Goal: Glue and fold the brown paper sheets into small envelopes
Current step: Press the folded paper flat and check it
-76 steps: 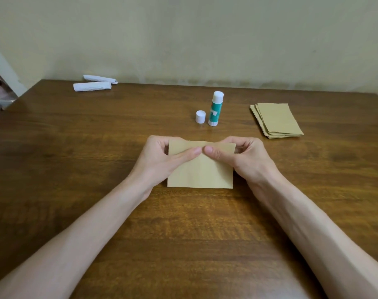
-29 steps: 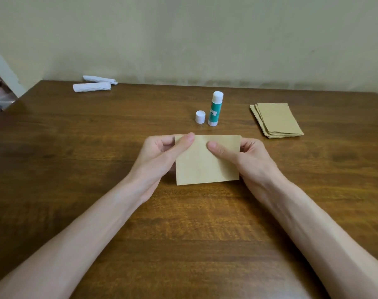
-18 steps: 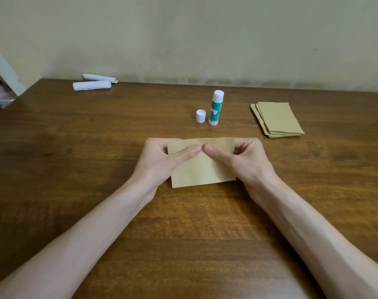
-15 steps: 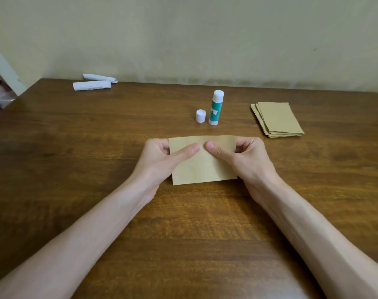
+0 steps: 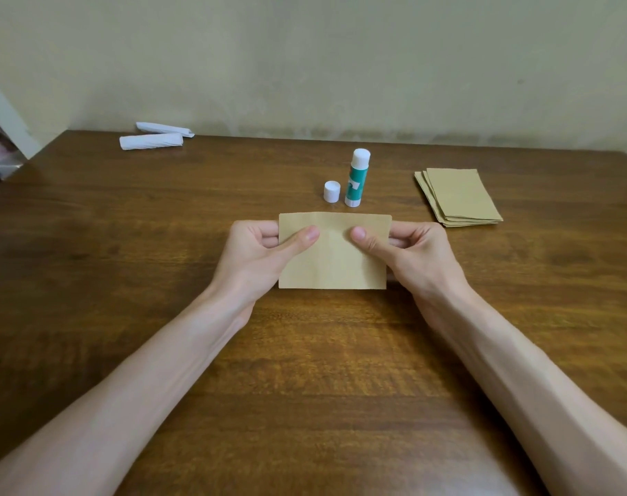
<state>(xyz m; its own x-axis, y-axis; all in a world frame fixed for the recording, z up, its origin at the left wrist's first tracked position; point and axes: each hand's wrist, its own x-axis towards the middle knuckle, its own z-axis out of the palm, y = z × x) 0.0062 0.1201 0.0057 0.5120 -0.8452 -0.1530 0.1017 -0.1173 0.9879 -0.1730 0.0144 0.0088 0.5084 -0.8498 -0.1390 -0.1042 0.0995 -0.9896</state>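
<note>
My left hand (image 5: 258,255) and right hand (image 5: 417,254) pinch the brown paper sheet (image 5: 335,259) by its side edges, thumbs on top, mid-table before the open glue stick (image 5: 356,179). Risks: uneven thumb pressure skews the crease; exposed glue dries, so flaps won't bond.

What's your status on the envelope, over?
Left hand and right hand pinch the brown sheet. Glue stick stands uncapped, cap beside it. Nothing in the way.
</note>
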